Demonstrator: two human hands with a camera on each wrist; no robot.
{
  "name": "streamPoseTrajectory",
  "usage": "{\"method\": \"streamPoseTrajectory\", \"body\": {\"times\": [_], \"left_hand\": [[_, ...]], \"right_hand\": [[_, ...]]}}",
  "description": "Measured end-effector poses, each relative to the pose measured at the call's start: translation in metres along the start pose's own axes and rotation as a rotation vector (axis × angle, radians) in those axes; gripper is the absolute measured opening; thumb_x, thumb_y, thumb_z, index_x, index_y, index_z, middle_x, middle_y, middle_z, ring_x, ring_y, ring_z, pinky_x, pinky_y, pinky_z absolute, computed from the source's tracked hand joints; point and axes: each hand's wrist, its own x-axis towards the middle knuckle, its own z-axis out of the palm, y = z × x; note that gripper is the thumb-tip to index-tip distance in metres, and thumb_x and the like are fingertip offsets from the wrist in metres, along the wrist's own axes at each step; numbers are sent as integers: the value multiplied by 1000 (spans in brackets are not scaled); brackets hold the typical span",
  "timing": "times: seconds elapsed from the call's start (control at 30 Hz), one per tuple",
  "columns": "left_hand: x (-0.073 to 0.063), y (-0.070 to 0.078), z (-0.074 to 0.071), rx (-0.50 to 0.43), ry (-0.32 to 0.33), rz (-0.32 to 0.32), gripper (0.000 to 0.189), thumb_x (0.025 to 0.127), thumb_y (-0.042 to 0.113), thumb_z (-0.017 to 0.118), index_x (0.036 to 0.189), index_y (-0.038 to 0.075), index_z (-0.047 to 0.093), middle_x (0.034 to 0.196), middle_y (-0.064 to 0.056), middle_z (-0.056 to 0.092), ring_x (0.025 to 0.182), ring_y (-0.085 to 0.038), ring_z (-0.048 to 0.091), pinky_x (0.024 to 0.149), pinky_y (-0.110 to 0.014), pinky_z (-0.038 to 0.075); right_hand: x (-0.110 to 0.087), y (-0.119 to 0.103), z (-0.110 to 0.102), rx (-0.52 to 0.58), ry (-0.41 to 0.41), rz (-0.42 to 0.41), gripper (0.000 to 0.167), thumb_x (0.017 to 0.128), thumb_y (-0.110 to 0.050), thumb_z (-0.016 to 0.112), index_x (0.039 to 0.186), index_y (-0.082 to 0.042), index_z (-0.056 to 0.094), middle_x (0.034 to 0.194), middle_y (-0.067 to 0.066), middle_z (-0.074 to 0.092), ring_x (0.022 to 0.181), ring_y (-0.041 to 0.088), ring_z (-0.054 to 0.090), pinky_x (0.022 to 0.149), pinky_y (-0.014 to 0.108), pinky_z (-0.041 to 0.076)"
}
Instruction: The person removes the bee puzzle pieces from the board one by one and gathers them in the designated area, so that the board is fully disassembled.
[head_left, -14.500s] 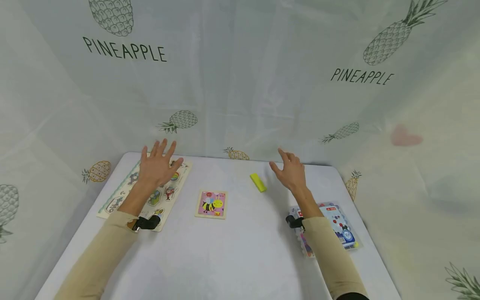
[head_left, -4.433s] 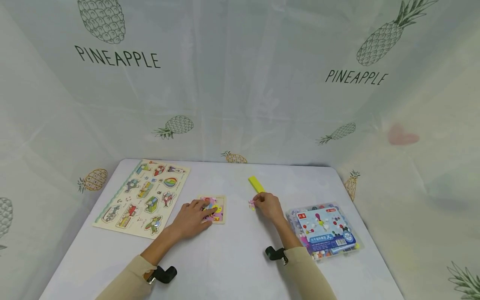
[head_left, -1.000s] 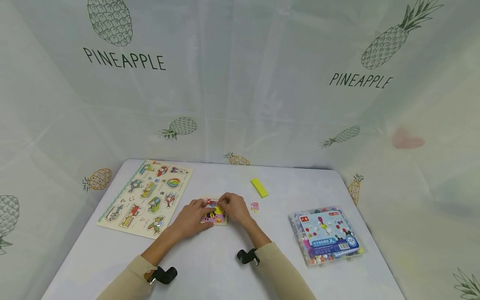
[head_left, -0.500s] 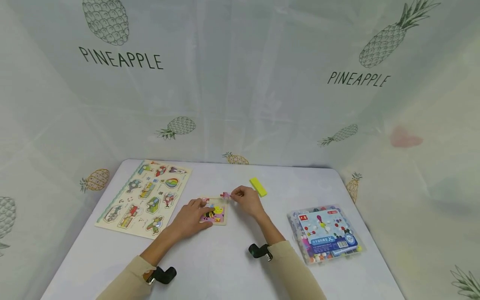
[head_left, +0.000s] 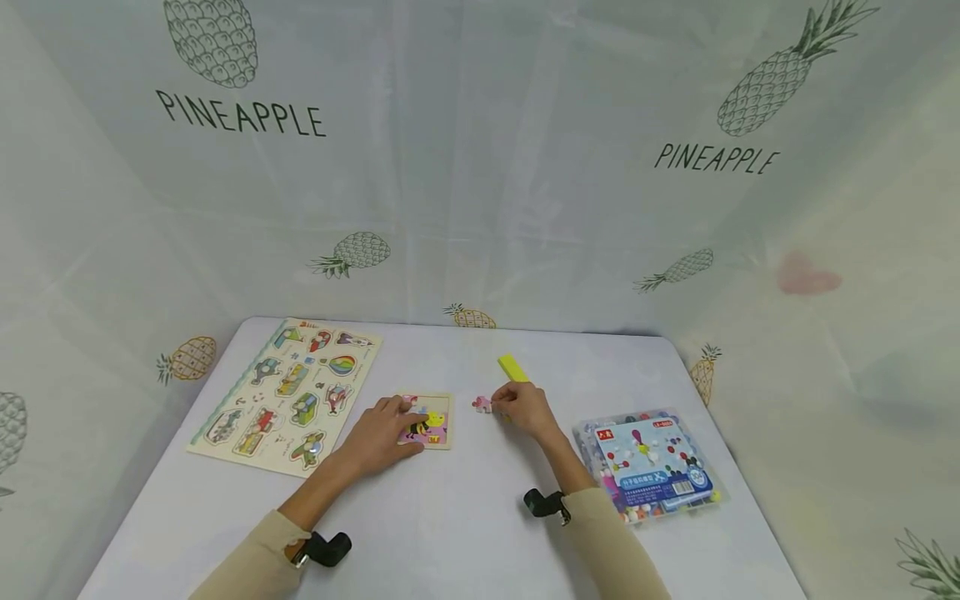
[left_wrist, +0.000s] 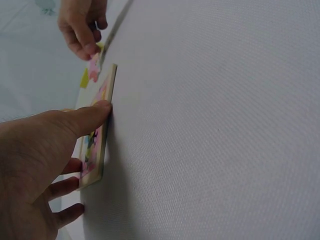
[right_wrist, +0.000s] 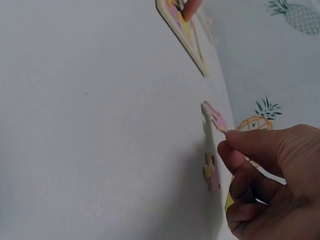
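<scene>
Your right hand (head_left: 525, 410) pinches a pink jigsaw piece (head_left: 482, 404) above the table (head_left: 450, 525), right of the bee puzzle (head_left: 438, 422); your left hand (head_left: 375, 437), fingers extended, rests on that puzzle.

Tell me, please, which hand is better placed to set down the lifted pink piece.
Probably the right hand: it pinches that piece, while the left hand rests on the bee puzzle.
</scene>
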Motion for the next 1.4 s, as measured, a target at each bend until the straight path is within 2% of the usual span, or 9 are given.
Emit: {"method": "streamPoseTrajectory", "body": {"times": [0.33, 0.6, 0.93, 1.4], "left_hand": [[0, 1, -1, -5, -6, -7, 50, 85, 43, 79, 130, 21, 70, 127, -13, 59, 120, -35, 52, 91, -54, 47], [0, -1, 0, -6, -2, 2, 50, 85, 43, 79, 130, 21, 70, 126, -13, 60, 119, -35, 53, 91, -54, 47], [-2, 5, -5, -16, -13, -11, 50, 85, 43, 79, 129, 20, 71, 125, -13, 59, 118, -34, 53, 87, -53, 47], [-1, 2, -3, 0, 4, 7, 50, 85, 43, 79, 128, 21, 71, 124, -13, 60, 116, -33, 54, 86, -52, 48]], "right_hand": [[-1, 6, 2, -60, -11, -12, 4, 89, -12, 76, 93, -11, 76, 77, -2, 67, 65, 12, 57, 59, 27, 46], [-2, 9, 3, -125, 9, -99, 6, 86, -11, 78, 90, -7, 76, 74, -3, 65, 65, 11, 55, 58, 25, 45], [-3, 9, 4, -135, 3, -82, 5, 89, -12, 75, 91, -7, 76, 76, -3, 65, 70, 12, 55, 64, 28, 47], [-2, 11, 7, -134, -8, -47, 4, 89, -13, 76, 91, -10, 75, 78, -3, 64, 72, 13, 55, 64, 28, 46]]}}
